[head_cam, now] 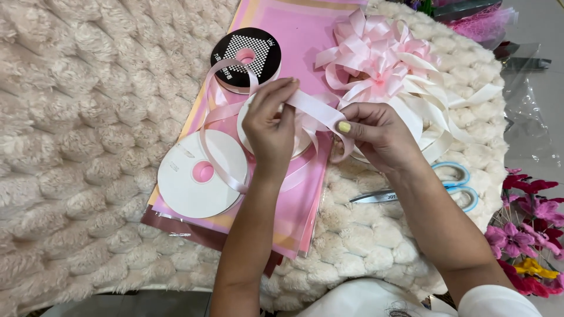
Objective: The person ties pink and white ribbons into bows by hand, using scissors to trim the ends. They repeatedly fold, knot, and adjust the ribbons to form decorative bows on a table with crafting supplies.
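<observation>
Left hand (271,126) | right hand (376,132) | pink ribbon (314,107) taut, running left-right between them

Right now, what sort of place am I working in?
Probably a gift-wrapping or florist's craft table: ribbon spools, finished bows on pink wrapping sheets, scissors and artificial flowers at the edge. Both hands hold a pink ribbon.

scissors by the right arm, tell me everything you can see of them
The scissors lie flat on the fluffy cream rug, just past the right forearm. Their loop handles look like white plastic edged in light blue and point right; the shiny metal blades point left and look closed. The forearm hides the part where handles meet blades. Neither hand touches them.
</observation>
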